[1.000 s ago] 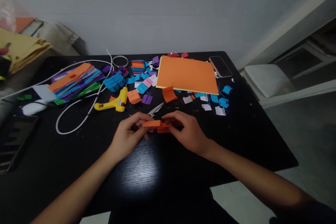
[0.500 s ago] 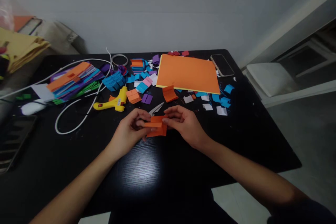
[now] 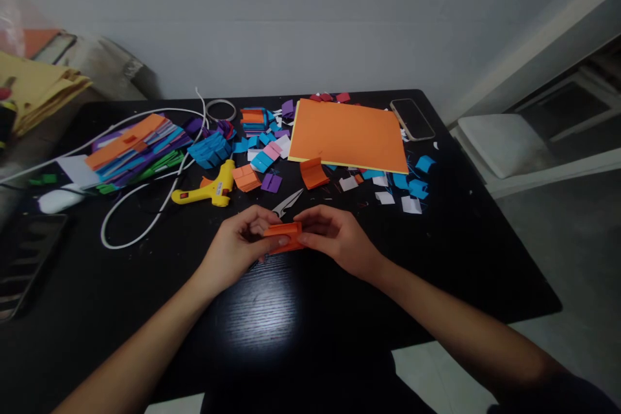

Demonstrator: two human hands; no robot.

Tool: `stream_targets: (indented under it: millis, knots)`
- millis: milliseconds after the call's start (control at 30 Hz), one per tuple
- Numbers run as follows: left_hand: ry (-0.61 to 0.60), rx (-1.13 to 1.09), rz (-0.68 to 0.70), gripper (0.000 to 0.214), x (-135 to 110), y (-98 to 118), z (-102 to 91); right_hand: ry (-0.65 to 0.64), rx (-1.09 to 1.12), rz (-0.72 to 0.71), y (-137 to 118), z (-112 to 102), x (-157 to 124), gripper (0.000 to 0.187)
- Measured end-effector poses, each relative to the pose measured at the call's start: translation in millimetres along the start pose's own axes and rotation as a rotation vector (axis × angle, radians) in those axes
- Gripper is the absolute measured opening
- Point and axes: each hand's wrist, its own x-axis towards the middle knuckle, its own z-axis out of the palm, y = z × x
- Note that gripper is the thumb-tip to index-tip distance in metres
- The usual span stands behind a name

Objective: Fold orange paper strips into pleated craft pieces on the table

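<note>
A folded piece of orange paper (image 3: 290, 229) is held between both hands above the black table. My left hand (image 3: 239, 240) grips its left side, thumb lying across the front. At the right end, my right hand (image 3: 337, 239) pinches it between thumb and fingers. The fingertips behind the paper are partly hidden. Just beyond the hands lie scissors (image 3: 288, 202), blades showing and handles hidden. Past them sits another creased orange paper piece (image 3: 314, 173).
An orange sheet stack (image 3: 349, 136) lies at the back, beside a phone (image 3: 412, 119). A yellow glue gun (image 3: 208, 190), a white cable (image 3: 104, 223), bundled coloured strips (image 3: 136, 145) and small paper pieces spread across the left and middle. A white mouse (image 3: 61, 199) is far left.
The orange paper in my hands has been folded down from a raised, open shape into a flatter, narrower strip. My right hand has shifted slightly left and down.
</note>
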Motion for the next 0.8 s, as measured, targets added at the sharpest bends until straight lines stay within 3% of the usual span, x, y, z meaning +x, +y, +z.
stream_targets:
  millis: [233, 533, 667, 733, 800]
  knots:
    - [-0.073, 0.011, 0.072, 0.014, -2, 7, 0.5, 0.017, 0.041, -0.001, 6, 0, 3, 0.017]
    - [-0.098, -0.014, 0.076, 0.010, -2, 11, 0.8, -0.029, 0.025, 0.064, -1, -5, 3, 0.017]
    - [-0.002, -0.022, 0.075, 0.014, 2, 11, -1.2, -0.029, -0.288, -0.087, -17, -21, 14, 0.017]
    - [0.043, -0.031, 0.076, 0.017, 4, 12, -2.8, 0.102, -0.542, -0.237, -28, -34, 29, 0.013]
    - [0.066, -0.034, 0.076, 0.019, 6, 12, -3.4, 0.257, -0.755, -0.374, -36, -46, 49, 0.024]
